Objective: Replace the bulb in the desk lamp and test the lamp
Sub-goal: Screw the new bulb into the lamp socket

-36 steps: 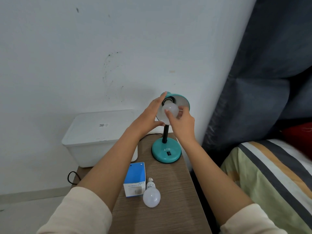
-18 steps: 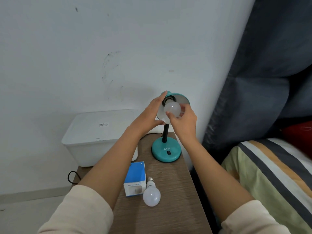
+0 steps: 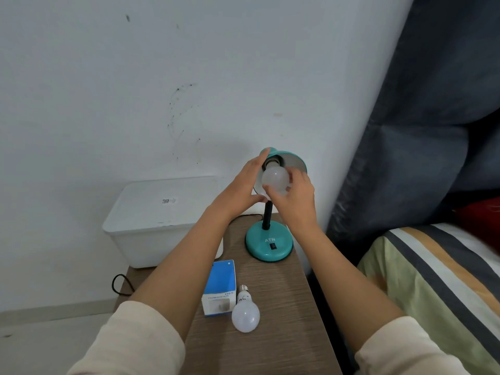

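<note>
A teal desk lamp [image 3: 269, 246] stands at the back of a wooden bedside table [image 3: 273, 320], its shade [image 3: 293, 161] tilted towards me. A white bulb [image 3: 274, 178] sits in the lamp's socket. My right hand [image 3: 296, 196] grips this bulb with its fingertips from the right and below. My left hand [image 3: 244, 185] holds the shade's left rim, thumb under and fingers along the top. A second white bulb [image 3: 245, 315] lies loose on the table near me, screw base pointing away.
A blue and white carton [image 3: 220, 288] lies beside the loose bulb. A white lidded plastic box [image 3: 159, 220] stands left of the lamp against the wall. A black cable [image 3: 119, 284] loops off the table's left edge. A striped bed [image 3: 438, 288] lies on the right.
My right hand has turned around the bulb in the socket, its fingers shifting lower and to the right. My left hand stays on the shade.
</note>
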`<action>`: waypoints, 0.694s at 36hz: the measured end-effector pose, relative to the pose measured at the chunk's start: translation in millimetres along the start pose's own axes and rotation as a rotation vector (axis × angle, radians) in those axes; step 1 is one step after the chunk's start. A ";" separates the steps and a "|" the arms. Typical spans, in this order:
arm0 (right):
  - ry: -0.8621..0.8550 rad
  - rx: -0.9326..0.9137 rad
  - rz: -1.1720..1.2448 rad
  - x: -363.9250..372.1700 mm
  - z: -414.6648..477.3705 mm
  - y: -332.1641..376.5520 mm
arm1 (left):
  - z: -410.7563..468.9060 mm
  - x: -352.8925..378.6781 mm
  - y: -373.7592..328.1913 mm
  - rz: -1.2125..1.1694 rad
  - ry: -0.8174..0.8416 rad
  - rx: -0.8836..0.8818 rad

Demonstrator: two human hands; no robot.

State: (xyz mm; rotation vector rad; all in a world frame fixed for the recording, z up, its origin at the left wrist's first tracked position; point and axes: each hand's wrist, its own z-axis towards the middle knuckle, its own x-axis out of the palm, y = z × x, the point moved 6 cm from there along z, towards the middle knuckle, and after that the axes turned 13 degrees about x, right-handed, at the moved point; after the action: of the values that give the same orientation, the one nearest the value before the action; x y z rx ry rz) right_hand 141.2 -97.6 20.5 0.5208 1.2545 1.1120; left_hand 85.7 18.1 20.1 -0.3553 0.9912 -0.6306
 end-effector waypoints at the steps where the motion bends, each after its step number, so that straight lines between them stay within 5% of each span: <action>1: -0.009 0.025 0.042 -0.4 -0.7 -0.8 | 0.3 0.2 -0.3 0.001 0.001 0.002; 11: -0.039 0.158 0.216 2.1 -4.0 -4.3 | 2.1 0.3 0.0 0.022 0.011 0.005; 25: 0.088 0.031 -0.167 -12.1 -5.6 15.2 | -4.4 -10.0 -12.8 0.142 0.155 -0.074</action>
State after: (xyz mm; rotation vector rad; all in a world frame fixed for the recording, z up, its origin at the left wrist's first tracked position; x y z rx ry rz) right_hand 131.3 -103.2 37.2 0.3862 1.3676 0.9849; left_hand 73.8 14.6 31.5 -0.3010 1.1790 -0.4988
